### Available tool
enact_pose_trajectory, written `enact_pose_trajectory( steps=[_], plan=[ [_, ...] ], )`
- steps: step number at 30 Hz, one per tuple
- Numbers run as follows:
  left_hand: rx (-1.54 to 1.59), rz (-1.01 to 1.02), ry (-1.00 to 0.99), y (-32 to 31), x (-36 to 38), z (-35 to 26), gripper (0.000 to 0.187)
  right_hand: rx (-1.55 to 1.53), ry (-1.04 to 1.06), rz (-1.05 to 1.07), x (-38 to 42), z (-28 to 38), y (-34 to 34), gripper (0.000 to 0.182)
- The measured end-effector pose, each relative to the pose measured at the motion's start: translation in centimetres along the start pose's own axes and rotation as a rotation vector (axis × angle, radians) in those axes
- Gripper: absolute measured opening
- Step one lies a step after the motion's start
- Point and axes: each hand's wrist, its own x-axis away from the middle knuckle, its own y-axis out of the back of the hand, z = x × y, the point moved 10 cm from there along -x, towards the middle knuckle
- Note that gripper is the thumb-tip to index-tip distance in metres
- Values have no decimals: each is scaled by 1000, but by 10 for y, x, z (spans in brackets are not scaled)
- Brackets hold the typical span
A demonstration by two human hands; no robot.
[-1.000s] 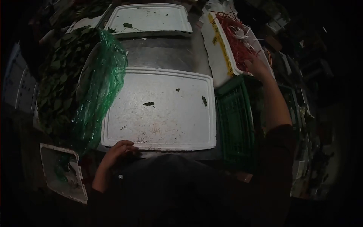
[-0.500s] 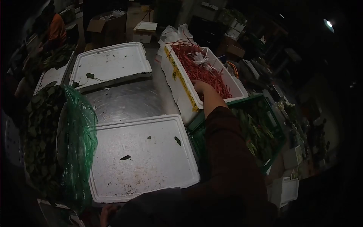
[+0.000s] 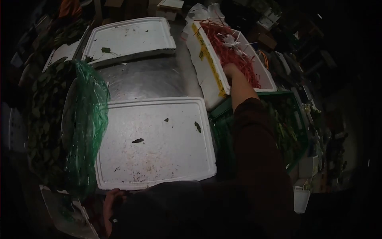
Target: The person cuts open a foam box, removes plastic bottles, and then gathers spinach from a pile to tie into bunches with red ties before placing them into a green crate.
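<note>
My right hand (image 3: 231,71) reaches over the near side of a white foam box (image 3: 207,73) and into a heap of thin red ties (image 3: 232,49). Its fingers are hidden among the ties and behind the box wall, so their grip does not show. A whitish bundle (image 3: 231,41) lies on top of the heap. Low in the view, my left hand (image 3: 113,203) is beside the front edge of a white foam lid (image 3: 155,123). Its fingers look curled, but darkness hides anything in them. A few loose dark leaves (image 3: 137,140) lie on that lid.
To the left, leafy greens (image 3: 43,123) stand beside green plastic wrap (image 3: 85,131). Another foam lid (image 3: 131,38) sits farther back on the metal table (image 3: 147,79). A green crate (image 3: 300,119) with greens is under my right arm. An orange-clad person (image 3: 69,8) is at the far left.
The view has tilted down and shifted, so the table appears higher and more of my left hand shows. My right hand stays in the box of red ties.
</note>
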Motion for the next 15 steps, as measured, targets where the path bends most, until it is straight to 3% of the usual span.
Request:
enact_pose_trajectory(
  steps=[3, 6, 10, 12, 13, 15],
  plan=[
    [230, 48, 20, 8, 0, 15, 41, -132, -117, -248, 82, 30, 50, 29],
    [184, -15, 33, 12, 3, 15, 48, -167, -150, -567, 116, 33, 83, 32],
    [144, -18, 29, 16, 5, 14, 48, -174, -168, -504, 26, -18, 82, 41],
    [109, 4, 16, 15, 7, 11, 47, -316, -26, -108, -7, -13, 51, 41],
    [105, -1, 20, 18, 7, 12, 47, -318, -29, -101, 5, -7, 55, 41],
    [137, 9, 14, 20, 5, 14, 46, 100, -92, -176, 48, 7, 83, 38]
  ],
)
